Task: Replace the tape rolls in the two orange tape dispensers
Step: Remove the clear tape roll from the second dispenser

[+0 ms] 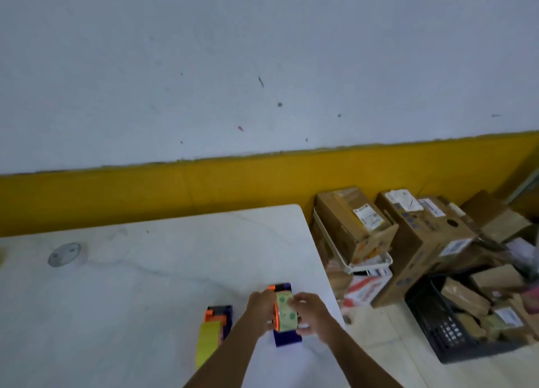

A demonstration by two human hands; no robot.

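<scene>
Both hands grip a clear, green-dotted tape roll (pixel 285 310) seated in the orange-and-purple plastic dispenser (pixel 287 336): left hand (pixel 260 307) closed on its orange side, right hand (pixel 306 312) pinching the roll's other side.

The left hand (pixel 260 306) hides the tape dispenser (pixel 284 314) side; box labels (pixel 368 216) look perhaps too blurred.

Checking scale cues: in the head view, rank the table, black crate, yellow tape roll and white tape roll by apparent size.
1. Table
2. Black crate
3. Yellow tape roll
4. White tape roll; it lies farther away, so its true size against the yellow roll is unsure.
</scene>
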